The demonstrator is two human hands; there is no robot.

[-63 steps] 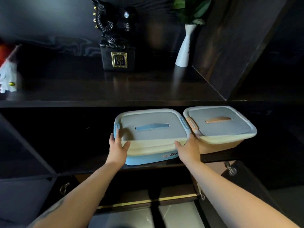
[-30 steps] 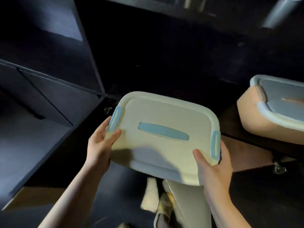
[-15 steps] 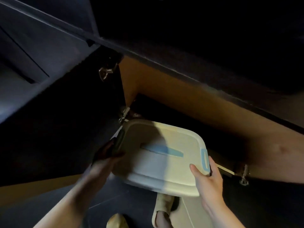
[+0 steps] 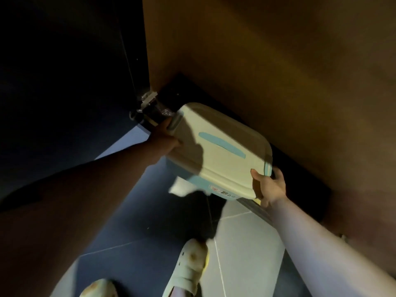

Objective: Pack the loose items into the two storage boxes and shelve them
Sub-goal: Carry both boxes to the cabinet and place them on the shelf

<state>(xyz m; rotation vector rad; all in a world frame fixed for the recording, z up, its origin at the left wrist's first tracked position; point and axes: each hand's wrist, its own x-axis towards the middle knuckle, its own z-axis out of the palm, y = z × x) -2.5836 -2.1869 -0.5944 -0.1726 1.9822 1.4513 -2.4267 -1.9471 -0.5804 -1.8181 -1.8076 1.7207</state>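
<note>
The blue storage box (image 4: pixel 216 151) with its cream lid and blue handle is low down, at the mouth of a brown lower cabinet compartment (image 4: pixel 267 78). My left hand (image 4: pixel 166 138) grips its left end in shadow, by the blue clip. My right hand (image 4: pixel 271 187) grips its near right corner, thumb on the lid. The box is tilted, its far end pointing into the cabinet. The pink box is out of view.
An open dark cabinet door (image 4: pixel 70 82) with a metal hinge (image 4: pixel 145 106) stands at the left. Grey tiled floor (image 4: pixel 242 243) lies below, with my two feet in pale sandals (image 4: pixel 188 269). The cabinet's dark base edge (image 4: pixel 300 174) runs along the right.
I took the blue box off the upper shelf, where it sat beside the pink one, and carried it down. It now sits lower and further into the bottom cabinet opening.
</note>
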